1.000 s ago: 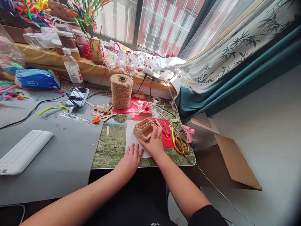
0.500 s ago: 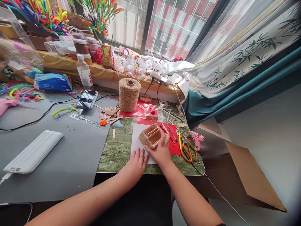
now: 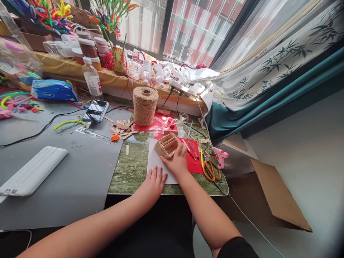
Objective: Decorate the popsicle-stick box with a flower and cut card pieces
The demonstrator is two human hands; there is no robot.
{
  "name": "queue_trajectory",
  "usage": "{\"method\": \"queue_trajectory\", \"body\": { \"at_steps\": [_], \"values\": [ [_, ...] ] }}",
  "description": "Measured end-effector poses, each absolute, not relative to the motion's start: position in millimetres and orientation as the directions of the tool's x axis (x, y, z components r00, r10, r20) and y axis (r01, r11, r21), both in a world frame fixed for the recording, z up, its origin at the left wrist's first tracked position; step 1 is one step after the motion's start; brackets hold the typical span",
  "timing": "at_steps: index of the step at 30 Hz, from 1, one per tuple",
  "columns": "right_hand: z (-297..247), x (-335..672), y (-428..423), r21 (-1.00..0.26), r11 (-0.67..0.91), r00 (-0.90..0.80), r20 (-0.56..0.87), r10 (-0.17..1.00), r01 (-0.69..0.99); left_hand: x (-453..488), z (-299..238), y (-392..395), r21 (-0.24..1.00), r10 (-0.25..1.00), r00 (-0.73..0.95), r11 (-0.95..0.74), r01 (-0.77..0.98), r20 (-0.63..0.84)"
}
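One divided twine box (image 3: 167, 145) gripped by right hand (image 3: 176, 162).

The twine-wrapped box (image 3: 167, 146) is tan, on white paper (image 3: 154, 165) over a green wood-grain mat (image 3: 131, 168). Nearby — orange-handled scissors (image 3: 211, 169), a pink glue gun (image 3: 220, 154) and red card (image 3: 195, 163).

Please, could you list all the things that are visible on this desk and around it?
small twine-wrapped wooden box: 1, tan, on the paper
rectangular paper sheet: 1, white, on the mat
wood-grain desk mat: 1, green, desk edge
tall jute twine spool: 1, tan, behind box
metal scissors: 1, orange handles, right of box
plastic glue gun: 1, pink, beside scissors
left hand: 1, flat on paper
right hand: 1, gripping box
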State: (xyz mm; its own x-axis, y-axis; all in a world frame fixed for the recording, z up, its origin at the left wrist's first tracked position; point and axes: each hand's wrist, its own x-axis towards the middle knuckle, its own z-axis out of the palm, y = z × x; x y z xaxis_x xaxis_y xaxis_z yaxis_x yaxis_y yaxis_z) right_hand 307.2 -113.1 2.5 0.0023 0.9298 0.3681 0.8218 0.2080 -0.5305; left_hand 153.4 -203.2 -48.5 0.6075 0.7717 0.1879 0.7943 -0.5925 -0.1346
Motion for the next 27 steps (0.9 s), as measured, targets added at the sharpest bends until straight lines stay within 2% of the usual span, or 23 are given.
{"method": "queue_trajectory", "body": {
  "at_steps": [6,13,20,27],
  "values": [
    [7,308,-122,-0.520,0.205,-0.020,0.339,0.940,0.829,153,-45,-205,-0.103,0.786,0.587,-0.579,0.809,0.192],
    [4,303,-100,-0.514,0.213,-0.030,0.340,0.940,0.831,153,-51,-202,-0.122,0.784,0.595,-0.582,0.804,0.178],
    [4,315,-120,-0.536,0.242,-0.050,0.348,0.936,0.809,154,-47,-205,-0.110,0.782,0.594,-0.584,0.804,0.188],
    [7,306,-103,-0.507,0.207,-0.029,0.335,0.942,0.837,153,-48,-204,-0.082,0.785,0.595,-0.590,0.803,0.173]
  ]
}}
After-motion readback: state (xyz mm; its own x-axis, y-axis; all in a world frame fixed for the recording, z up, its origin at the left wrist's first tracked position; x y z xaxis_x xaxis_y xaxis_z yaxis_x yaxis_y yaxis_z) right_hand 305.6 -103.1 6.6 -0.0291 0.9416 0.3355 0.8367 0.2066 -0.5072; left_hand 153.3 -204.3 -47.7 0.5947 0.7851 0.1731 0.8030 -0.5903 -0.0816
